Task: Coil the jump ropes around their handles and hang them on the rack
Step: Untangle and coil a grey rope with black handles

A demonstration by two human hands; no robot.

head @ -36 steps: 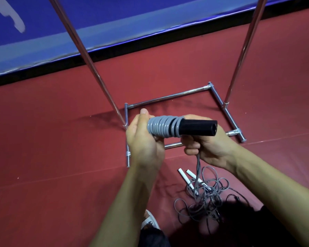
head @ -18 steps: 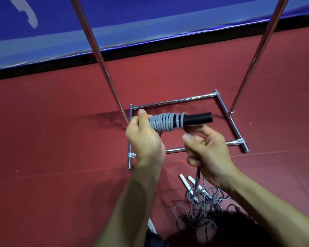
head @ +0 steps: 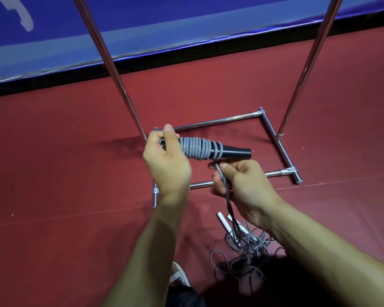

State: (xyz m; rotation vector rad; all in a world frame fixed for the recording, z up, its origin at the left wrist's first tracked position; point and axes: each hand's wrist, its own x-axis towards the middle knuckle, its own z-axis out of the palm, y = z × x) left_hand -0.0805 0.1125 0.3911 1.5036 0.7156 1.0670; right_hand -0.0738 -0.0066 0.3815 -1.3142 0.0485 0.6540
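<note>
Left hand point(head: 166, 165) grips one end of a black handle point(head: 233, 152), held level over the rack point(head: 217, 120) base so the grey rope point(head: 195, 149) coils stack along it. Right hand point(head: 242, 187) pinches the rope just below, likely to tension the next turn. The slack lies piled on the floor point(head: 75, 173).

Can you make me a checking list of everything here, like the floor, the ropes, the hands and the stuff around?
Surface: red mat, flat.
Job's things: black handle partly wrapped in grey rope coils; white handles lie on the mat; chrome rack stands behind.
Clutter: nothing seen.
Hands: left hand grips the handle's end; right hand pinches the strand under it.
Cables: loose rope tangle on the mat; the strand rises from it to the handle.
Surroundings: blue wall panel above a black strip.
</note>
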